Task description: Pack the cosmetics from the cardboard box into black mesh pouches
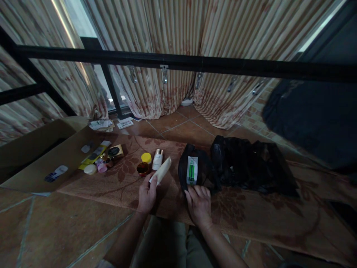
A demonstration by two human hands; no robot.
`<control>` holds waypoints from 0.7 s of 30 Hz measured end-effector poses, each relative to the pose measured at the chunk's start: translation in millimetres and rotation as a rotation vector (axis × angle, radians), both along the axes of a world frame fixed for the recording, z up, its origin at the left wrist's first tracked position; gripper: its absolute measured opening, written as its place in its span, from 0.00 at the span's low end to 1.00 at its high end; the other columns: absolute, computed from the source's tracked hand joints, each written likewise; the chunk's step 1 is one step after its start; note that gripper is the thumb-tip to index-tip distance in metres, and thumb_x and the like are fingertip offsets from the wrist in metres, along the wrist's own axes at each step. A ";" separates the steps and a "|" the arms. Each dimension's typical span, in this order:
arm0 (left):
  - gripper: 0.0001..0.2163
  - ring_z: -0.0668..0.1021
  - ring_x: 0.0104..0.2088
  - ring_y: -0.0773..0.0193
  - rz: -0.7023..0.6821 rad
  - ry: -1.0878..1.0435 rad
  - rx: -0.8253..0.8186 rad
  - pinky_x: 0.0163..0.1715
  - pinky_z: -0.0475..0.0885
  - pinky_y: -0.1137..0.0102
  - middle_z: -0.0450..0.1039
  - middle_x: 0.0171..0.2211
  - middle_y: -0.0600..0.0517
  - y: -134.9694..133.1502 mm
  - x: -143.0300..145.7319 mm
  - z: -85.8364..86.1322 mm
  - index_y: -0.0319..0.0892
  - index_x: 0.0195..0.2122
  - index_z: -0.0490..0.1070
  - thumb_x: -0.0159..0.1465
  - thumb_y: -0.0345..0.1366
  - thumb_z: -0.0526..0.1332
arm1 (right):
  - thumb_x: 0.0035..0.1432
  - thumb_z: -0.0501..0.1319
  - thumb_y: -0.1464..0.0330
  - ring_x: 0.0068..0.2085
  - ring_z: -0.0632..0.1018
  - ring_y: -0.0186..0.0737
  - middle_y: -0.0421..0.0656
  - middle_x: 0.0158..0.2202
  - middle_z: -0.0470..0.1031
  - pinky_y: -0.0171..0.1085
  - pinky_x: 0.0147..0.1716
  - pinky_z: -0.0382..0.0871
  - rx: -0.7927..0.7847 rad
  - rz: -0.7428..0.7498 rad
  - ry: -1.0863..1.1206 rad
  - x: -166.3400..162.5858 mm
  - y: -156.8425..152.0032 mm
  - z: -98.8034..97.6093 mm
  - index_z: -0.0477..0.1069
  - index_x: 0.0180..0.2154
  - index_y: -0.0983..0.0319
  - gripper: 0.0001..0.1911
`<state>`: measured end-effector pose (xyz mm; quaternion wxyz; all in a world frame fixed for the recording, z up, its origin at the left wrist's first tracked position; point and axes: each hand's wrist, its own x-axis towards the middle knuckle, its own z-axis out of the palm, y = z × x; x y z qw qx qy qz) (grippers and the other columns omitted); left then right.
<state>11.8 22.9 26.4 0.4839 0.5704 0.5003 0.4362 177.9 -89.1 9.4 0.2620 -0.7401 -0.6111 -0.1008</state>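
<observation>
- My right hand [198, 203], near the front edge of the cloth [117, 186], pinches the near rim of a black pouch [182, 169]; its thumb and curled fingers are drawn together on the fabric.
- My left hand [147, 193], also by the front edge, has thumb and fingers parted only by the thickness of a cream tube [163, 172], which slants up and right, clear of the cloth and apart from the pouch.
- For good handling, I judge a light hold on the tube best, so nothing squeezes out, with the rim held steady so the pouch cannot slump.
- A white-and-green tube [192, 169] lies at the pouch, just beyond my right fingers; how deep it sits, I cannot tell.
- Past my left hand, mid-cloth, stand an amber jar [143, 169], a yellow-lidded jar [146, 158] and a pale bottle [157, 160].
- Toward the cloth's left end, small containers [102, 162] cluster beside a cardboard box [58, 158]; toward the right, more black bags [248, 162].
- Beyond the far edge: tiled floor [178, 123] and striped curtains [178, 33].
</observation>
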 end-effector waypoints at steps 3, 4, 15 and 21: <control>0.18 0.73 0.24 0.66 0.017 -0.253 -0.185 0.26 0.67 0.73 0.74 0.25 0.51 -3.1 0.6 2.4 0.38 0.39 0.72 0.57 0.48 0.58 | 0.63 0.51 0.65 0.36 0.65 0.39 0.42 0.31 0.68 0.39 0.40 0.56 0.002 -0.001 -0.003 0.1 0.1 0.7 0.71 0.42 0.61 0.12; 0.18 0.72 0.23 0.67 -0.005 -0.356 -0.272 0.26 0.66 0.73 0.73 0.23 0.51 -5.7 0.8 2.7 0.38 0.38 0.72 0.57 0.48 0.59 | 0.63 0.51 0.65 0.36 0.65 0.39 0.42 0.30 0.68 0.39 0.39 0.55 0.003 -0.002 -0.007 0.1 0.1 0.9 0.71 0.42 0.61 0.12; 0.13 0.75 0.30 0.65 -0.384 -1.045 -0.837 0.40 0.70 0.64 0.73 0.33 0.45 -22.9 8.6 -0.5 0.34 0.38 0.71 0.62 0.39 0.55 | 0.63 0.51 0.65 0.35 0.65 0.39 0.42 0.30 0.69 0.39 0.39 0.56 0.026 0.009 -0.024 1.0 -0.3 -1.6 0.71 0.43 0.61 0.13; 0.15 0.74 0.31 0.66 -0.355 -1.168 -0.857 0.39 0.71 0.66 0.73 0.35 0.46 -17.0 14.0 -9.1 0.33 0.40 0.71 0.63 0.40 0.53 | 0.64 0.50 0.64 0.36 0.66 0.40 0.43 0.31 0.69 0.39 0.39 0.56 0.023 0.012 -0.036 2.2 -0.7 -3.4 0.71 0.42 0.61 0.13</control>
